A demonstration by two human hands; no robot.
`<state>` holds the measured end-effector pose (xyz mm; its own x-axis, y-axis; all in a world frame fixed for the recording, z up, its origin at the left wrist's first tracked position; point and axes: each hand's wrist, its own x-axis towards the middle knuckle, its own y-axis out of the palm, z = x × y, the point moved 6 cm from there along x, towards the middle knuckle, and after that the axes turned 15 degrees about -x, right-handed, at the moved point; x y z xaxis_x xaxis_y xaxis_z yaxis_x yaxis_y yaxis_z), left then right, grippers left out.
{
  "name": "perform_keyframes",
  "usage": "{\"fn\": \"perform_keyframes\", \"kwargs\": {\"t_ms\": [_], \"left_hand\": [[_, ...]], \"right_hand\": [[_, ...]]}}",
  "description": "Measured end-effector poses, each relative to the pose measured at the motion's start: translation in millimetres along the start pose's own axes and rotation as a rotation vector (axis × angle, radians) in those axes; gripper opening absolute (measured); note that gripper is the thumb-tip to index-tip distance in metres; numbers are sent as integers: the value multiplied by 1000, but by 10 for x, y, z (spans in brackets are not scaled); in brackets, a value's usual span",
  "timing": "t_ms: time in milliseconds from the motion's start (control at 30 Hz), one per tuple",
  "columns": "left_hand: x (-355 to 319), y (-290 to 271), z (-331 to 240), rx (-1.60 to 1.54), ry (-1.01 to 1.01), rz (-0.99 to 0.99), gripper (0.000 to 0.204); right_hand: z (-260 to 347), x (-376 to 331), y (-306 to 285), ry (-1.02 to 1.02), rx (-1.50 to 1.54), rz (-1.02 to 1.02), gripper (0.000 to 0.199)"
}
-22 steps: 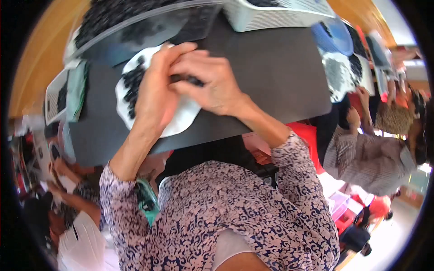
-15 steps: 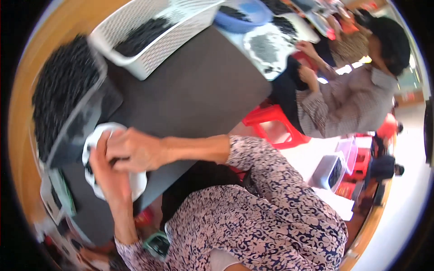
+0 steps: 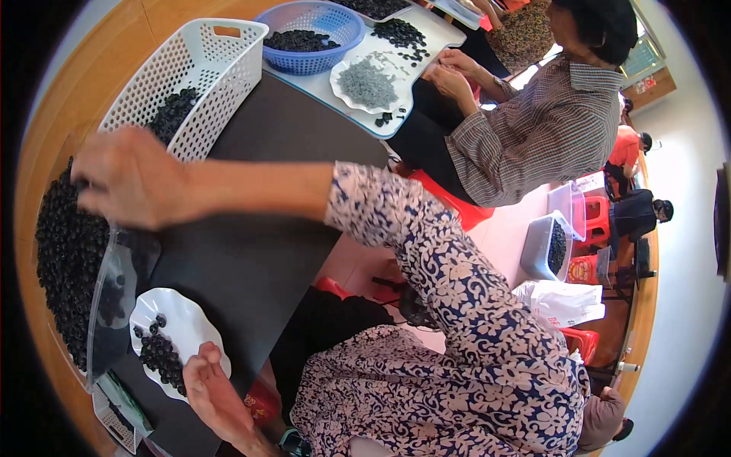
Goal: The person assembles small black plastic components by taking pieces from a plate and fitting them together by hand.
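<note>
My right hand (image 3: 133, 179) is stretched over a clear bin (image 3: 103, 305) heaped with small black round parts (image 3: 68, 255). Thumb and fingers look parted, slightly blurred, with nothing visible between them. At the near edge of a white scalloped plate (image 3: 186, 316), my left hand (image 3: 213, 388) rests with curled fingers drawn together; whatever they may hold is hidden. A small pile of black parts (image 3: 160, 354) lies on the plate, beside that hand.
A white perforated basket (image 3: 221, 99) holds more black parts. Beyond stand a blue basket (image 3: 312, 61) and a white plate of grey pieces (image 3: 365, 84). A co-worker in a checked shirt (image 3: 548, 129) sits on a red stool (image 3: 457, 202). A dark tabletop (image 3: 251, 206) lies between.
My hands were together over the plate and have parted. The right has moved out over the bin; the left has drawn back to the plate's edge, exposing the black parts. The view has shifted.
</note>
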<state>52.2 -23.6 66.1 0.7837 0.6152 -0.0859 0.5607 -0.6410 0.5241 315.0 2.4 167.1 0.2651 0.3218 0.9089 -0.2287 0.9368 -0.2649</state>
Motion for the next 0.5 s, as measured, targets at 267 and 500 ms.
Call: {"fn": "perform_keyframes", "kwargs": {"t_ms": [267, 500], "left_hand": [[-66, 20, 229, 50, -59, 65, 40], [-46, 72, 272, 66, -62, 95, 34]], "right_hand": [[-1137, -170, 291, 178, -563, 741, 22], [-175, -144, -69, -186, -298, 4, 14]]}}
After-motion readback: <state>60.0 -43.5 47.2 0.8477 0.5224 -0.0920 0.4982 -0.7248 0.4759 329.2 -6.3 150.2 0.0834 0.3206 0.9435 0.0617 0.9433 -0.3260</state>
